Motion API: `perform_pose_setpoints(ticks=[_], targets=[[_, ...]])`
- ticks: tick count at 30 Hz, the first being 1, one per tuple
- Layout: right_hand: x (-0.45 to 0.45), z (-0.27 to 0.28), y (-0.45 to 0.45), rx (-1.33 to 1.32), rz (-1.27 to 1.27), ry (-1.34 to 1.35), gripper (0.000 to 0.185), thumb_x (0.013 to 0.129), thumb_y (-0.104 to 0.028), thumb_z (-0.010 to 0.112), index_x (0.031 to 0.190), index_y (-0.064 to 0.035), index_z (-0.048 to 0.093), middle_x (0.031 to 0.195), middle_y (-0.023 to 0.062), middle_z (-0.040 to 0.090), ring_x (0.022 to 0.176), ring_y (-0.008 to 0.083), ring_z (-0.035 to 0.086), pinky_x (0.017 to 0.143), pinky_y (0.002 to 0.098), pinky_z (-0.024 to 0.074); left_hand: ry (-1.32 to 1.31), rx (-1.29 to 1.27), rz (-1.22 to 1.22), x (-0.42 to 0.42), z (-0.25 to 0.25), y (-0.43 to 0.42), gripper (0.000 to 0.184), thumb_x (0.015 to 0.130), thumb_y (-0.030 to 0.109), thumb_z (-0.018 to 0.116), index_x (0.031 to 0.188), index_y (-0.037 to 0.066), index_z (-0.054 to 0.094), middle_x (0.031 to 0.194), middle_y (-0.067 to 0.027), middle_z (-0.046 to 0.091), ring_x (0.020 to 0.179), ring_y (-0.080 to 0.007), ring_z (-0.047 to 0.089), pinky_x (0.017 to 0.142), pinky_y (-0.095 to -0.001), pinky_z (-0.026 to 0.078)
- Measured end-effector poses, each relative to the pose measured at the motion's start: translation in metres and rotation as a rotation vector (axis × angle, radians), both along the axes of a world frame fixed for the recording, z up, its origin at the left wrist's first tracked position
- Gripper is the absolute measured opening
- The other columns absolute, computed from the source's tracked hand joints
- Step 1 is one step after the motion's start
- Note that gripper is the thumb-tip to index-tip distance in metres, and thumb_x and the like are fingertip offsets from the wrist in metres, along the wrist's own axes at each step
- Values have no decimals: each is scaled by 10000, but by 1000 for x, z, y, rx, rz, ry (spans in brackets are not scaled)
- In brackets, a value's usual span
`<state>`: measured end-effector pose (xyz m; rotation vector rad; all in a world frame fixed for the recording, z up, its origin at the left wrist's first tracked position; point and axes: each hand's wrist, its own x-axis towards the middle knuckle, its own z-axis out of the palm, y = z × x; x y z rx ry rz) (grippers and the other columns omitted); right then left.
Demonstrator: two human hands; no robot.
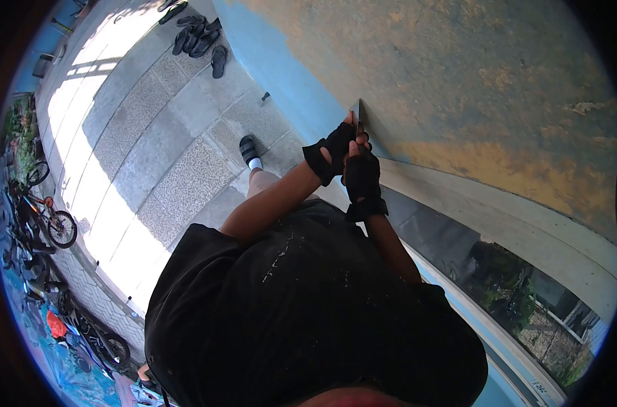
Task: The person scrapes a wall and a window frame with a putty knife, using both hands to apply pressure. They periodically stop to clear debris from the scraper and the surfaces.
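Note:
A flat metal scraper blade (356, 117) stands against the wall, its edge at the border between blue paint and bare plaster. My left hand (332, 150), in a black fingerless glove, is closed at the blade's side. Just below it, my right hand (362, 178), gloved the same way, is closed around the tool's lower end, with the thumb lying along it. The two hands touch or nearly touch. The scraper's handle is hidden by the gloves. The wall (457, 81) is patchy brown and ochre, with a light blue painted strip (274, 54) at its left.
A pale ledge (498, 203) runs under the bare wall, with an opening onto plants below. Black sandals (198, 37) lie on the paving by the wall. A small dark object (265, 97) sits near the wall's foot. Bicycles (54, 224) and motorbikes stand at the far left.

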<state>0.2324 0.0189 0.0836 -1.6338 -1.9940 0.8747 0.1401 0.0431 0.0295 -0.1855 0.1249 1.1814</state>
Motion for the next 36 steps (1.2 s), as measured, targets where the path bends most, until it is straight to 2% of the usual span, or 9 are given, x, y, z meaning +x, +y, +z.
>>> perform_pose_setpoints(ticks=[3, 6, 7, 10, 14, 23, 27, 31, 36], targets=[[16, 35, -12, -271, 16, -29, 324, 977, -302, 438, 966, -26, 608, 807, 195, 630, 785, 350, 619, 672, 440, 474, 39, 65, -87, 17, 3, -14, 475, 914, 595, 458, 715, 163, 449, 634, 35, 431, 756, -166, 513, 699, -305, 451], [22, 41, -21, -284, -47, 4, 314, 976, -298, 441, 1006, -29, 602, 846, 207, 625, 789, 355, 612, 689, 445, 473, 89, 33, -75, 19, 20, -20, 477, 905, 597, 475, 705, 167, 426, 642, 38, 428, 764, -157, 495, 683, -297, 430], [20, 37, -22, -284, -51, 4, 314, 976, -298, 441, 1006, -29, 602, 846, 207, 625, 789, 355, 612, 689, 445, 473, 64, 34, -90, 22, 17, -21, 478, 903, 600, 476, 704, 169, 422, 644, 39, 426, 767, -154, 489, 677, -292, 420], [3, 9, -27, 302, -11, -104, 389, 992, -327, 393, 854, -37, 612, 606, 118, 568, 577, 302, 582, 568, 404, 438, -17, 12, -115, 8, 15, -19, 478, 906, 599, 472, 699, 172, 413, 637, 42, 412, 750, -149, 469, 678, -297, 407], [27, 28, -24, -186, -53, 110, 408, 992, -333, 402, 740, -57, 565, 578, 70, 529, 545, 222, 549, 550, 363, 424, 116, 23, -103, 23, 20, -23, 484, 903, 609, 465, 701, 172, 413, 652, 37, 422, 777, -166, 496, 701, -314, 415], [2, 7, -11, -88, -44, 109, 396, 984, -339, 425, 770, -38, 569, 577, 56, 512, 547, 209, 551, 536, 362, 417, 66, -2, -36, 8, -9, -6, 483, 911, 609, 446, 703, 173, 423, 644, 29, 420, 784, -182, 512, 704, -334, 432], [32, 28, -32, -324, -124, 187, 377, 977, -331, 434, 821, -24, 587, 583, 70, 529, 521, 243, 549, 521, 379, 418, 171, 29, -60, 32, 12, -22, 483, 915, 604, 443, 699, 171, 427, 631, 30, 413, 762, -167, 493, 694, -315, 427], [23, 9, -27, 18, -5, 47, 372, 972, -327, 437, 832, -22, 599, 632, 113, 584, 575, 283, 583, 562, 389, 442, 30, 2, -147, 20, 4, -21, 479, 918, 602, 439, 714, 168, 435, 642, 28, 422, 764, -164, 487, 695, -311, 428], [27, -2, -22, -122, -23, 106, 367, 974, -322, 443, 833, -20, 596, 633, 113, 579, 582, 275, 580, 564, 382, 440, 116, -2, -50, 23, -7, -17, 470, 918, 602, 442, 741, 166, 444, 653, 24, 434, 778, -175, 493, 689, -316, 428]])
